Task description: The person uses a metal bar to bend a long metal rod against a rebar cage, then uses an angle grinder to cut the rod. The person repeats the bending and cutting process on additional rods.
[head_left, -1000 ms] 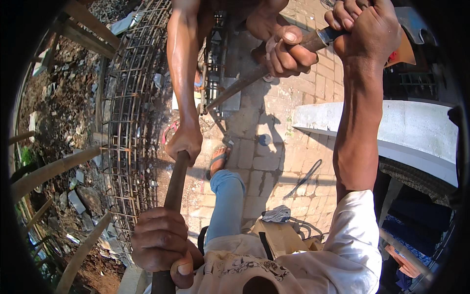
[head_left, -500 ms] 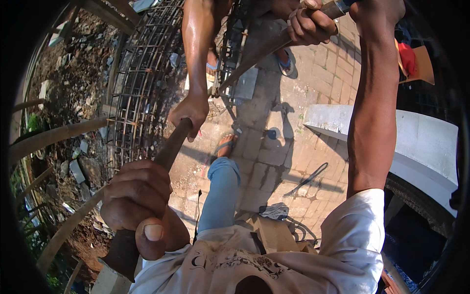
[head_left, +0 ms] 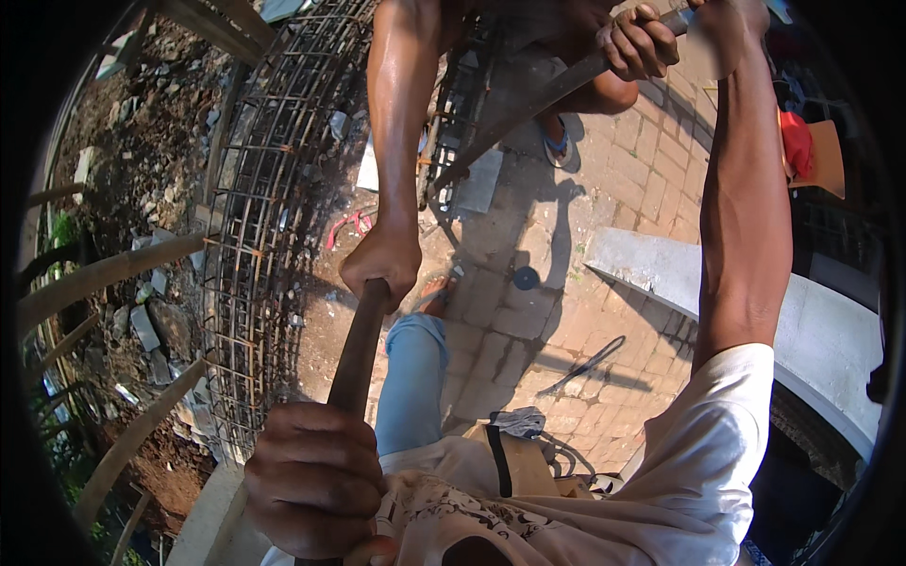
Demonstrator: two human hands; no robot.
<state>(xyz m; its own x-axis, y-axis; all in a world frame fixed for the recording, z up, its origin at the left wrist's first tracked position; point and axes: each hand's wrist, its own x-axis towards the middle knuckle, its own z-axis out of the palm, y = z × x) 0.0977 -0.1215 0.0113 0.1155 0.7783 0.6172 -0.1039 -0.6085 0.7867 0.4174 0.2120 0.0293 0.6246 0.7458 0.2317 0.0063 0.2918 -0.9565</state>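
My left hand (head_left: 316, 481) is closed round the near end of a long dark bar (head_left: 359, 354) at the lower left. A co-worker's fist (head_left: 385, 264) grips this bar farther up. At the top right my right hand (head_left: 741, 24), partly blurred, is closed at the upper end of a second long bar (head_left: 528, 113). The co-worker's other hand (head_left: 642, 42) holds that bar just beside mine. It slants down left towards a long cage of steel rebar (head_left: 250, 236). Where the two bars lead is hidden by the co-worker's arm, so I cannot tell whether they join.
Brick paving (head_left: 604, 203) lies under us, with a black loop of strap (head_left: 590, 363) on it. A pale concrete slab (head_left: 746, 283) stands at right, below an orange and red object (head_left: 812, 151). Rubble (head_left: 142, 208) and wooden poles (head_left: 113, 269) fill the left.
My left hand and its bar have moved right and down; the bar stands steeper. My right hand has shifted slightly right. The co-worker's hands moved along, and a bent knee has come into view.
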